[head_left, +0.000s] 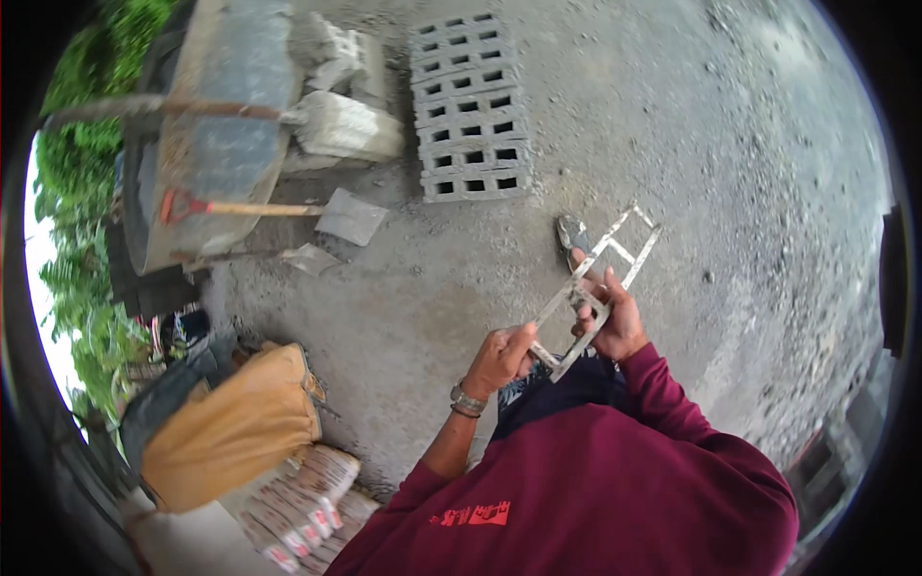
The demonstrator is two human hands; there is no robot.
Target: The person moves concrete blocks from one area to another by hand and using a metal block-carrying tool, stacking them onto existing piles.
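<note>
"Maroon shirt [595, 475] is filling the bottom of the view, with a red print showing on it. What are the hands doing?"

"Both are gripping a pale, narrow frame [621, 252] with crossbars. It is hanging above the ground in front of the body, its far end slanting away to the right."

"How is each hand holding it?"

"The left hand [502, 360] is closing around the left rail close to the near end. The right hand [619, 322] is clasping the right rail farther along, its fingers reaching in between the rails."

"Anything on the wrists?"

"A watch [468, 398] is circling the left one."

"And just past the frame?"

"A dark shoe [573, 233] is showing beside its left rail, standing on the grey ground [423, 288]."

"Farther out?"

"A stack of hollow blocks [468, 118] is standing ahead, its openings facing up. Left of it, pale rough chunks [351, 130] are lying near a large tub [216, 158]. A shovel [259, 208] with a red grip is leaning across the tub's edge, its blade pointing toward the blocks."

"What about the lower left?"

"An orange-tan sheet [235, 422] is draping over something I cannot make out, and paper bags [298, 504] are lying beside it. Green leaves [82, 202] are crowding the far left edge."
</note>
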